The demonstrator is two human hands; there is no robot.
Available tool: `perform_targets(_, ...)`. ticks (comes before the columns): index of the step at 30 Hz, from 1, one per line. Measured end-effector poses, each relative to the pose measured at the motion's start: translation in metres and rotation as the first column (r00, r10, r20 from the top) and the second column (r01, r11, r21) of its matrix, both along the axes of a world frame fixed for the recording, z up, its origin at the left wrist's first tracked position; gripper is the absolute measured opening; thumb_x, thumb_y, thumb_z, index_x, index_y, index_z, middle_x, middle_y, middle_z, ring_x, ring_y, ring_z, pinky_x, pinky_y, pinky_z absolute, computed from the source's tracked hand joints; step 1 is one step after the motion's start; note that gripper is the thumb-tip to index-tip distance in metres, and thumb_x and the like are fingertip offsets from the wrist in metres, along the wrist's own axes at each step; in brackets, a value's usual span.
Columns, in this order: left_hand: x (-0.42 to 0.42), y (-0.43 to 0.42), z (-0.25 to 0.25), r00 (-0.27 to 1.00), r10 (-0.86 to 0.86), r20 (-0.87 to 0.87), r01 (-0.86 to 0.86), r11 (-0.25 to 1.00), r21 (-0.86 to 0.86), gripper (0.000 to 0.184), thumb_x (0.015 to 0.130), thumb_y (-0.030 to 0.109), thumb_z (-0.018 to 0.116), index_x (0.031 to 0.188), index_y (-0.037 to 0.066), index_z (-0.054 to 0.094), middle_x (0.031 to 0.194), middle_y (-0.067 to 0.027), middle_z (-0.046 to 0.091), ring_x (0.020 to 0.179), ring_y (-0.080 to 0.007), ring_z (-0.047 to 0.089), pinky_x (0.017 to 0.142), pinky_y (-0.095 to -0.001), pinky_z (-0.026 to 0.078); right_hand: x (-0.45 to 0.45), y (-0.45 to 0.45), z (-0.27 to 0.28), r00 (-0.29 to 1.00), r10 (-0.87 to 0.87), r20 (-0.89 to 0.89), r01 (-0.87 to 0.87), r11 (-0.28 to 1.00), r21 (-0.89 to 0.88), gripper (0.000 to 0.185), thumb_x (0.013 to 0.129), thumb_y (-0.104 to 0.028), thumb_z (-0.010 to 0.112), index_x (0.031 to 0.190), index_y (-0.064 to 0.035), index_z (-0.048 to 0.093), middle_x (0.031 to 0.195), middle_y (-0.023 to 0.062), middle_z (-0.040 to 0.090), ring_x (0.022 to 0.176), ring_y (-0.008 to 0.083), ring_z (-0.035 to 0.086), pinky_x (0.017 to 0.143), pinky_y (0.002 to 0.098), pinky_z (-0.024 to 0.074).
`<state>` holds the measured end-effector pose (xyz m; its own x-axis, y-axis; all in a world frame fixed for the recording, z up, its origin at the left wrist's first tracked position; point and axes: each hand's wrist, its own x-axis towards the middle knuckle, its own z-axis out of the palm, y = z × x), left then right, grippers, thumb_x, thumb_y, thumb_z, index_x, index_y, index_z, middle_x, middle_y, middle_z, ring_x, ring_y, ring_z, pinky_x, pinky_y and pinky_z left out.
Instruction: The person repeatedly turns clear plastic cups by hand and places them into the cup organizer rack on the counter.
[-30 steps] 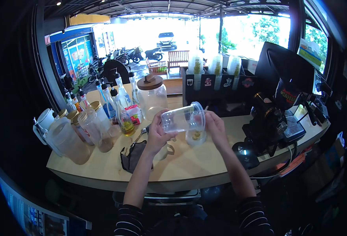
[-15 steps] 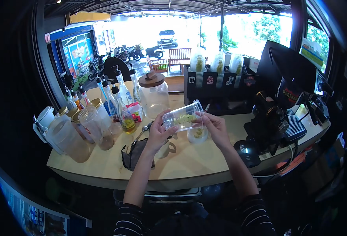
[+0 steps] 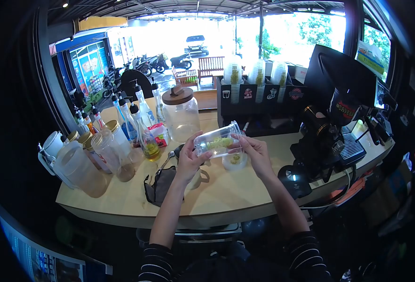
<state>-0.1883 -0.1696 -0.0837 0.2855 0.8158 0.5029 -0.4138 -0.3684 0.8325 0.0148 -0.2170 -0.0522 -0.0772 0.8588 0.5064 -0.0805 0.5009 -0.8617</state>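
Observation:
A clear plastic cup with yellow-green print lies tilted on its side in the air between my hands, its rim to the right. My left hand grips the base end. Around the rim end, the fingers of my right hand are closed. Just below and behind it, a second clear cup stands upright on the counter, partly covered by the held one. Near my left wrist are a dark grey cloth item and a cup with a handle, mostly hidden by my forearm.
On the left stand several pump bottles, plastic pitchers and a large lidded jar. Behind my hands, a black rack holds stacked cups. A coffee grinder and espresso equipment occupy the right. The wooden counter ends at its front edge.
The view has shifted slightly, moving the background a little left and up. Both hands keep their hold on the cup, which appears turned slightly, showing its print differently.

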Motion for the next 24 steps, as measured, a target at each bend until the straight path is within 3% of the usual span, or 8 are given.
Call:
perform_targets(11,0.001,-0.003,0.005,0.999,0.039,0.006,-0.039,0.998,0.04,0.066,0.075,0.004,0.071,0.131,0.001,0.035,0.118,-0.0102,0.049,0.106,-0.0169,0.052,0.089,-0.0277,0.046,-0.004,0.003,-0.003,0.995,0.055,-0.086,-0.059,0.997,-0.041,0.036,0.095,-0.027,0.048,0.116,0.0006,0.058,0.092,0.0141,0.066,0.083,0.0187,0.064,0.076,0.0273,0.0481)
perform_targets(13,0.003,-0.002,0.006,0.998,0.056,0.029,-0.058,0.997,0.058,0.065,0.076,0.006,0.071,0.131,0.001,0.036,0.117,-0.0099,0.05,0.105,-0.017,0.053,0.088,-0.0279,0.046,-0.004,0.007,-0.007,0.979,0.131,-0.159,-0.142,0.988,-0.058,0.036,0.094,-0.024,0.048,0.118,0.0023,0.056,0.098,0.0129,0.065,0.09,0.0185,0.063,0.083,0.0281,0.0465)
perform_targets(14,0.004,-0.001,0.004,0.998,0.002,0.07,-0.001,1.0,-0.014,0.065,0.076,0.008,0.072,0.13,0.002,0.037,0.117,-0.0097,0.051,0.105,-0.0171,0.053,0.089,-0.0282,0.046,-0.006,0.007,-0.008,0.978,0.132,-0.16,-0.142,0.988,-0.054,0.036,0.094,-0.024,0.048,0.118,0.0023,0.056,0.098,0.0129,0.065,0.09,0.0185,0.063,0.083,0.0281,0.0465)
perform_targets(16,0.009,0.004,-0.001,0.992,-0.049,0.113,0.059,0.995,-0.082,0.064,0.076,0.01,0.072,0.129,0.003,0.037,0.117,-0.0096,0.052,0.105,-0.0173,0.054,0.09,-0.0286,0.045,-0.013,0.007,-0.011,0.908,0.295,-0.296,-0.31,0.951,-0.002,0.035,0.093,-0.018,0.05,0.12,0.0043,0.053,0.106,0.0119,0.063,0.097,0.018,0.061,0.091,0.0289,0.0431)
perform_targets(21,0.034,0.005,0.009,0.97,-0.055,0.236,0.071,0.996,-0.062,0.057,0.076,0.011,0.073,0.123,0.001,0.043,0.119,-0.0104,0.053,0.107,-0.0167,0.054,0.09,-0.0299,0.047,-0.01,0.011,-0.017,0.908,0.323,-0.266,-0.324,0.945,0.039,0.035,0.091,-0.013,0.054,0.122,0.0042,0.051,0.114,0.0133,0.06,0.106,0.0163,0.056,0.096,0.0286,0.0398)
perform_targets(24,0.038,0.008,0.021,0.994,0.019,0.107,-0.02,1.0,0.003,0.052,0.074,0.008,0.074,0.118,0.0,0.046,0.113,-0.0099,0.056,0.104,-0.0173,0.056,0.089,-0.0305,0.048,0.003,0.016,-0.016,0.934,0.28,-0.221,-0.287,0.958,0.0,0.03,0.089,-0.01,0.057,0.116,0.0026,0.056,0.113,0.0114,0.06,0.105,0.0162,0.056,0.095,0.0288,0.04)
